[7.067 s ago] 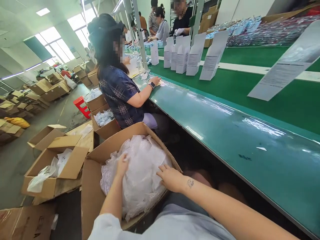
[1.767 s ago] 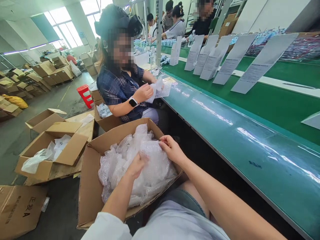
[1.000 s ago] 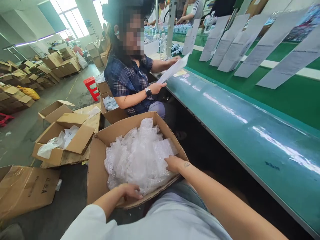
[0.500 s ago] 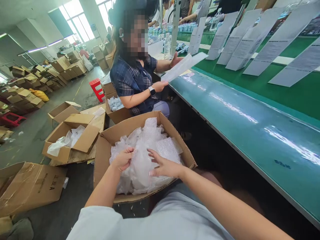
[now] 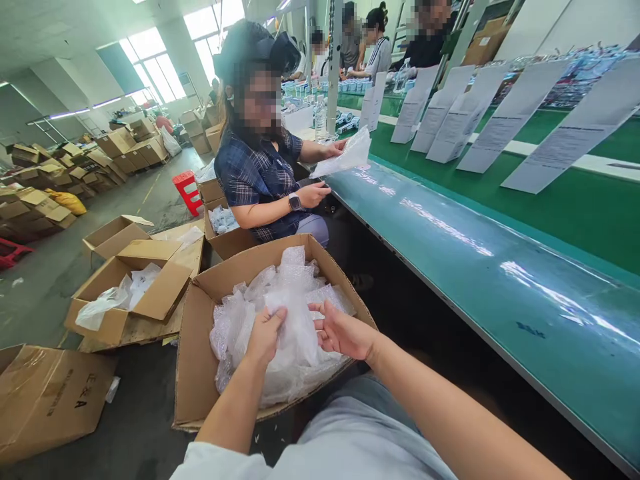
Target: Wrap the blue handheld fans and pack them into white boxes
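Note:
A cardboard box (image 5: 195, 360) full of clear bubble wrap bags (image 5: 227, 333) stands in front of my lap. Over the pile, my left hand (image 5: 267, 333) pinches a whitish bubble wrap bag (image 5: 296, 319) between thumb and fingers. To the right of that bag is my right hand (image 5: 345, 331), palm turned inward and fingers apart. Its fingertips are close to the bag's right side; whether they touch it I cannot tell. The bag's lower end blends into the pile beneath.
A long green workbench (image 5: 450, 247) runs along the right, with printed white cards (image 5: 565, 127) standing on it. A co-worker (image 5: 265, 173) sits ahead, handling a bubble wrap sheet (image 5: 345, 155). More cartons (image 5: 160, 287) and a red stool (image 5: 187, 192) are at the left.
My left hand has moved a little right and the bag now stands out between my hands. My right hand has turned palm inward. The co-worker's sheet has shifted, and the view has swung slightly.

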Tool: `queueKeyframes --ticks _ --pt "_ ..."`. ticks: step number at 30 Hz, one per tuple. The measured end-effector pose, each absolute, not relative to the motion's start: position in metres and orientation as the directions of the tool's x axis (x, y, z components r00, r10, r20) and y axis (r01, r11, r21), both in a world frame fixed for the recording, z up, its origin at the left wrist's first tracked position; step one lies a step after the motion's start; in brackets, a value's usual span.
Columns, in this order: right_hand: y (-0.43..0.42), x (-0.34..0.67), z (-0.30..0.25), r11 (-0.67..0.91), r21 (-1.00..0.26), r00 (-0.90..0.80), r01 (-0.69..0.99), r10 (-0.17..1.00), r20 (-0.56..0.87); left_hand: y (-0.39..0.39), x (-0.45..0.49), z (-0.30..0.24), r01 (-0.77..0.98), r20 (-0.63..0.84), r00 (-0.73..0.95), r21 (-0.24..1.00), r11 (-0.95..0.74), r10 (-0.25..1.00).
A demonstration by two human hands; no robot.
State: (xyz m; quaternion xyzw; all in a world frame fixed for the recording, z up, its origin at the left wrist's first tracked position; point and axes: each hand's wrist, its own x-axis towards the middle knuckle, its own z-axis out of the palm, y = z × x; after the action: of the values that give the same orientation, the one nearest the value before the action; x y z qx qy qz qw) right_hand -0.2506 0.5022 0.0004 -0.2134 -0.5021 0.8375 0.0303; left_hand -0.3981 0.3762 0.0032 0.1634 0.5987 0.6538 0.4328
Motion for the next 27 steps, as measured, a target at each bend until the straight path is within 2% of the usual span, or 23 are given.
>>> queueKeyframes --ticks 3,5,6,9,11,15,17,19,22,25,27 --pt "0.503 -0.247 -0.009 -0.702 -0.684 -0.909 0.195 0.133 -0.396 0.379 -0.395 0.002 -0.325 -0.238 -0.615 0.945 0.033 0.752" --pt "0.501 -0.247 -0.013 -0.735 -0.644 -0.923 0.211 0.068 -0.38 0.379 -0.394 0.0 -0.256 -0.179 -0.598 0.966 0.025 0.781" --pt "0.5 -0.247 -0.014 -0.734 -0.65 -0.925 0.195 0.082 -0.37 0.378 -0.394 0.0 -0.229 -0.155 -0.606 0.973 0.015 0.78" --pt "0.505 -0.247 -0.015 -0.676 -0.735 -0.874 0.053 0.324 -0.362 0.372 -0.402 0.001 -0.212 -0.14 -0.687 0.977 -0.013 0.713" --pt "0.518 -0.248 -0.014 -0.614 -0.789 -0.798 -0.018 0.484 -0.358 0.366 -0.408 0.002 -0.249 -0.192 -0.703 0.968 0.015 0.684" --pt "0.552 -0.257 -0.016 -0.457 -0.887 -0.633 -0.059 0.705 -0.321 0.358 -0.407 -0.005 -0.371 -0.346 -0.602 0.919 0.132 0.719" --pt "0.563 -0.264 -0.016 -0.364 -0.93 -0.544 -0.04 0.789 -0.285 0.359 -0.399 -0.014 -0.453 -0.408 -0.578 0.881 0.138 0.706" --pt "0.568 -0.268 -0.017 -0.305 -0.952 -0.504 0.006 0.821 -0.266 0.361 -0.391 -0.024 -0.537 -0.458 -0.6 0.838 0.093 0.656" --pt "0.565 -0.264 -0.02 -0.241 -0.96 -0.572 0.14 0.772 -0.278 0.366 -0.386 -0.037 -0.63 -0.532 -0.633 0.776 0.024 0.562" --pt "0.562 -0.256 -0.023 -0.048 -0.936 -0.621 0.348 0.737 -0.268 0.366 -0.384 -0.049 -0.654 -0.592 -0.608 0.751 0.089 0.529" --pt "0.564 -0.254 -0.023 0.059 -0.895 -0.573 0.443 0.786 -0.231 0.363 -0.378 -0.055 -0.647 -0.626 -0.558 0.739 0.186 0.545"
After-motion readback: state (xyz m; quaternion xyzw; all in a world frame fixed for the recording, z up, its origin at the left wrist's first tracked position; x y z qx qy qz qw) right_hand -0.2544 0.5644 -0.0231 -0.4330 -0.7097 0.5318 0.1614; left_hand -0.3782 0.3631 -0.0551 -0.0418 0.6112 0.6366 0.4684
